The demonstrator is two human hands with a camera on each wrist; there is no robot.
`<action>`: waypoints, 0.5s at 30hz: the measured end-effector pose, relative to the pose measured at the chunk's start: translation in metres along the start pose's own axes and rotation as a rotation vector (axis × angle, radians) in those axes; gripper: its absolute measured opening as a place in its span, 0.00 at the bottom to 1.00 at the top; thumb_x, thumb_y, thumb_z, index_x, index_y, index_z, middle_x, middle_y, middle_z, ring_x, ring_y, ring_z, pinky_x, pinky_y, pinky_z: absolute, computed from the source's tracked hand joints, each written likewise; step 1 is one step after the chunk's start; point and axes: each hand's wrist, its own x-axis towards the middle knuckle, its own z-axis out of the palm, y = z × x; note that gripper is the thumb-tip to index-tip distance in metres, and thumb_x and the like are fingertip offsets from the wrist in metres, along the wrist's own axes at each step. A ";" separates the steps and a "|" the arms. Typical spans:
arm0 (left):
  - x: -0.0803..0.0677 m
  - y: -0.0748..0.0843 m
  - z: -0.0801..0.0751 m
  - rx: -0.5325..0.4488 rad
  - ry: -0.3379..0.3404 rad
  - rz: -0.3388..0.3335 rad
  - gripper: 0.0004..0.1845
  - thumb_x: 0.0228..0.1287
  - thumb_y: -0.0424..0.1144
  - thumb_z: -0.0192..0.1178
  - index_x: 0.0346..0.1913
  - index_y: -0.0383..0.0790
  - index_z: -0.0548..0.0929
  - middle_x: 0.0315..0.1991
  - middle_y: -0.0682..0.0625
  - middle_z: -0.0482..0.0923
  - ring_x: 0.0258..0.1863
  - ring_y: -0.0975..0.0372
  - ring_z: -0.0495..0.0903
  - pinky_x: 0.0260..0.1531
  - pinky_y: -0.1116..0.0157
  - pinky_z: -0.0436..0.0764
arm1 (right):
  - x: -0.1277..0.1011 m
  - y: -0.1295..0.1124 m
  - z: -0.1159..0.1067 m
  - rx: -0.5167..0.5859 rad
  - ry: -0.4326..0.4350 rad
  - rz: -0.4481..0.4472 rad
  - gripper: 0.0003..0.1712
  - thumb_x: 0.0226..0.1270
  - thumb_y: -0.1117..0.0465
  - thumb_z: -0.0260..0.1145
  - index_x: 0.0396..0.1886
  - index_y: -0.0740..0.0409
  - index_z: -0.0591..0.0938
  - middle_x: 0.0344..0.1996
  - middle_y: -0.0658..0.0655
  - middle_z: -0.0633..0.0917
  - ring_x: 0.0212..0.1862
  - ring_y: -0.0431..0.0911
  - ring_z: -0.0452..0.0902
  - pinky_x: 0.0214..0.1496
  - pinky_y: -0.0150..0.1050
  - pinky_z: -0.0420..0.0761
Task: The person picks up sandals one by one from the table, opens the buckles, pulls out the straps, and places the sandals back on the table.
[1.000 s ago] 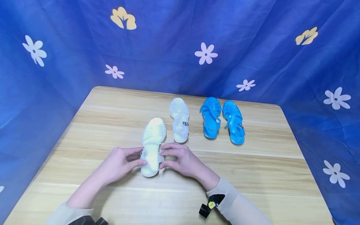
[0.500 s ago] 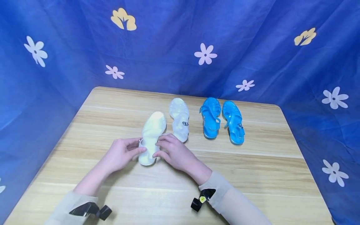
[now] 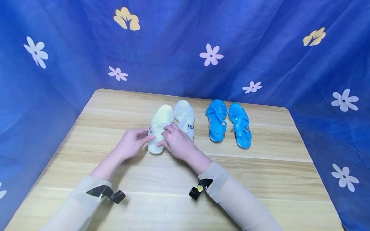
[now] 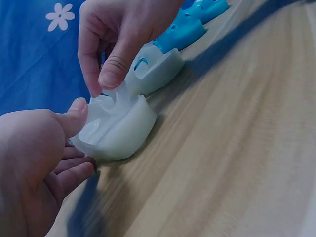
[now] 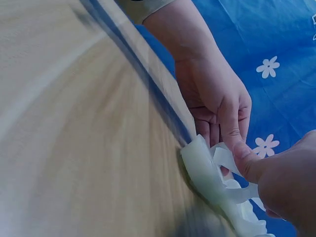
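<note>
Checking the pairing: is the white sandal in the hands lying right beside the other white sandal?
Yes. The held white sandal lies right against the other white sandal, between both hands.

A milky white translucent sandal (image 3: 159,128) was held beside a matching white sandal (image 3: 185,117), which bore a small dark mark at its buckle. Two bright turquoise sandals (image 3: 228,123) were seen on the pale wood-grain table (image 3: 260,179). The blue backdrop cloth (image 3: 86,48) was patterned with white and yellow flowers. Beige sleeves (image 3: 219,183) were worn.
</note>
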 end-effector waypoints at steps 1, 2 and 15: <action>0.003 0.000 -0.001 -0.009 0.002 -0.002 0.35 0.77 0.52 0.65 0.68 0.22 0.76 0.64 0.28 0.77 0.61 0.40 0.81 0.60 0.48 0.81 | 0.002 0.002 0.000 -0.008 -0.003 0.003 0.24 0.74 0.44 0.70 0.48 0.62 0.89 0.53 0.59 0.84 0.61 0.50 0.76 0.68 0.38 0.75; 0.006 -0.001 -0.002 -0.018 0.007 -0.009 0.36 0.77 0.52 0.64 0.69 0.22 0.75 0.65 0.28 0.76 0.61 0.40 0.81 0.60 0.48 0.81 | 0.004 0.003 0.000 -0.007 -0.006 0.007 0.24 0.75 0.44 0.69 0.48 0.62 0.89 0.53 0.59 0.84 0.61 0.50 0.76 0.68 0.38 0.75; 0.029 0.000 0.000 -0.084 0.010 -0.049 0.39 0.76 0.54 0.64 0.72 0.22 0.71 0.68 0.28 0.73 0.65 0.40 0.78 0.64 0.49 0.78 | 0.013 0.022 0.000 -0.042 -0.055 0.126 0.28 0.76 0.41 0.66 0.53 0.61 0.88 0.56 0.58 0.84 0.63 0.51 0.76 0.72 0.39 0.72</action>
